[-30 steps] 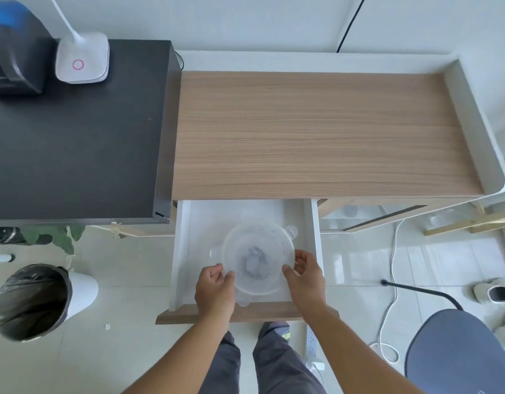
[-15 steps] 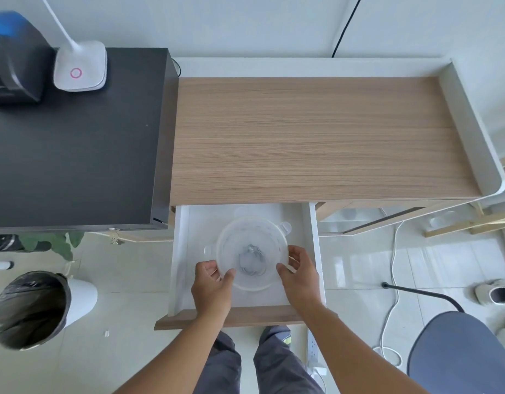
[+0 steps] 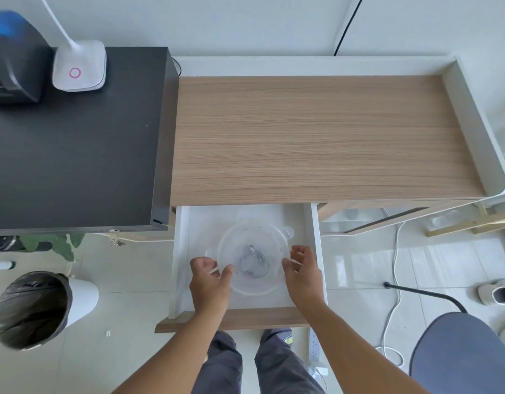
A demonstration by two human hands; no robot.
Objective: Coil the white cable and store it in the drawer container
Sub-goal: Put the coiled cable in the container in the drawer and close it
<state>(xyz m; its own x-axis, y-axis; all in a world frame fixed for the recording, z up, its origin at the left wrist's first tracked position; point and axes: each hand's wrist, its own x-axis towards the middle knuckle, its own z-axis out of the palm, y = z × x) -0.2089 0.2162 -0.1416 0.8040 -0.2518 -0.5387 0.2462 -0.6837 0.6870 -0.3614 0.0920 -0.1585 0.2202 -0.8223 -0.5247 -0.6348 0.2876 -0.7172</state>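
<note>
**Open drawer under wooden desk: round container between two hands**

Wooden desk [image 3: 316, 137], bare top, white raised rim at back and right; black cabinet [image 3: 75, 143] flush on its left carrying a white lamp base [image 3: 80, 69]. Tiled floor below with a bin [image 3: 32, 308] at lower left and a chair [image 3: 467, 354] at lower right

Item 1. Drawer [image 3: 247, 318], white inside, wood front, pulled out toward the person from under the desk's near edge

Item 2. Container [image 3: 254, 260], clear plastic, round, with small tabs on its rim. Sits in the drawer, roughly central, slightly toward the near end. Being round, it has no long axis to favour. Whether a lid is on cannot be told

Item 3. Cable [image 3: 252, 258], seen only as a greyish tangle through the plastic, apparently inside the container; its coiling cannot be judged

Item 4. Left hand [image 3: 210, 282], at the container's left near rim, thumb and fingers curled, touching or almost touching the rim

Item 5. Right hand [image 3: 302, 273], at the right rim, fingers loosely bent, seemingly just off the plastic. Firm grip on either side cannot be told

Relation that matters: container lies straight ahead, midway between both hands, neither clearly nearer. Judgement: storing looks nearly done; what remains is likely letting go and pushing the drawer away from the body
</note>
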